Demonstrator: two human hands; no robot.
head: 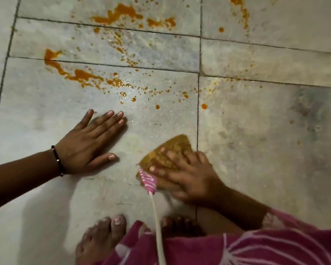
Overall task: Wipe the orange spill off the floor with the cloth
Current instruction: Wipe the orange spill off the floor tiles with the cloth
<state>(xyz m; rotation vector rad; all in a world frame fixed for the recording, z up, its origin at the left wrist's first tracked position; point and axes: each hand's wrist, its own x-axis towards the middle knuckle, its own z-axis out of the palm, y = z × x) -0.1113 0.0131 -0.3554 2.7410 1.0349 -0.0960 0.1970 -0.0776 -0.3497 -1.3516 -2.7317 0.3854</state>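
two hands: right hand [187, 175] presses stained cloth [168, 152]; marble floor [256, 150].

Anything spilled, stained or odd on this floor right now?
Yes. Orange spill streaks and droplets spread over several floor tiles, beyond both hands. The cloth under the right hand is already stained orange-brown.

The floor [256, 140] was pale stone tile, smooth with a dull sheen, veined grey and split by dark grout lines. On it, the orange spill [88, 76] looked wet and glossy, thick in its larger patches. The cloth [172, 148], on the floor near the spill, looked coarse, nubbly and stained orange-brown. Beside the cloth hung soft pink patterned fabric [256, 247] and a matt cream cord [158, 226].
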